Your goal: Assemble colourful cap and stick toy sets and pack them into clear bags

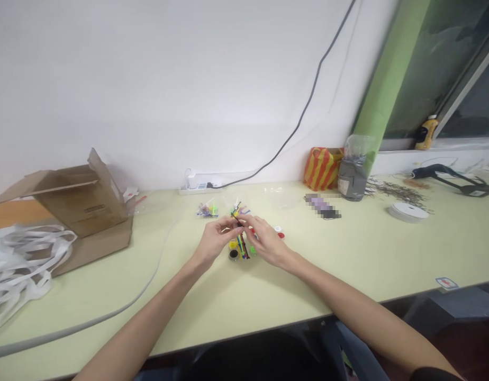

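My left hand (213, 239) and my right hand (267, 241) meet over the middle of the table, fingertips pinched close together. Between them is a thin black strip (235, 217), too small to name more exactly; both hands seem to grip it. Just below the fingers lies a bunch of thin coloured sticks (242, 247) in blue, yellow, green, red and black. Around it are small round pots, one with a black top (234, 255), one yellow (232, 244) and one green (253, 250). My fingers partly hide these.
Behind my hands lie small bags of coloured pieces (207, 209) and a power strip (197, 182). A cardboard box (81, 203) and white straps (26, 264) are at left. A striped bag (322, 168), grey container (352, 177) and white roll (408, 211) stand right. A grey cable (121, 308) crosses the table.
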`<act>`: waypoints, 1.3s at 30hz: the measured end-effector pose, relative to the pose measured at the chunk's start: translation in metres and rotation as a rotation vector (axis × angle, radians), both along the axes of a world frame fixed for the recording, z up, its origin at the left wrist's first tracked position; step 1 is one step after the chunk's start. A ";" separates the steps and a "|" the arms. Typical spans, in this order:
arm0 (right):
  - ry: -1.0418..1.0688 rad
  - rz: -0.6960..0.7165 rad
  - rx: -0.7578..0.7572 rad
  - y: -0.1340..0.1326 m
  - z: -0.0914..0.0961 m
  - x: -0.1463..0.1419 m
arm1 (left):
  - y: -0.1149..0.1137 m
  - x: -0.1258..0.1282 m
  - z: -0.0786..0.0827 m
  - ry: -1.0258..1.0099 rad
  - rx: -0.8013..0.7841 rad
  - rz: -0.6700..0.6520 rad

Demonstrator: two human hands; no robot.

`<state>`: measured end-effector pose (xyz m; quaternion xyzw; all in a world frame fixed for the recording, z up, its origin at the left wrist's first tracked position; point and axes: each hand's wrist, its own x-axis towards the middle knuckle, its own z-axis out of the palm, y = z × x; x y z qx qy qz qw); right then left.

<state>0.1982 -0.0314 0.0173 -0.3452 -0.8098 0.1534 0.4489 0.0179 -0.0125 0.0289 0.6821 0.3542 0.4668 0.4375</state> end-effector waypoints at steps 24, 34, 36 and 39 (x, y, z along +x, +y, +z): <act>0.110 -0.008 -0.234 0.023 0.020 0.046 | -0.012 -0.001 -0.003 0.611 0.505 -0.026; -0.567 -0.736 -0.299 0.064 0.003 0.112 | -0.003 -0.008 -0.007 0.638 0.437 0.020; -0.616 -0.768 -0.358 0.071 -0.002 0.122 | -0.002 -0.009 -0.008 0.648 0.427 0.016; -0.629 -0.768 -0.413 0.080 -0.008 0.134 | 0.000 -0.010 -0.010 0.652 0.412 0.015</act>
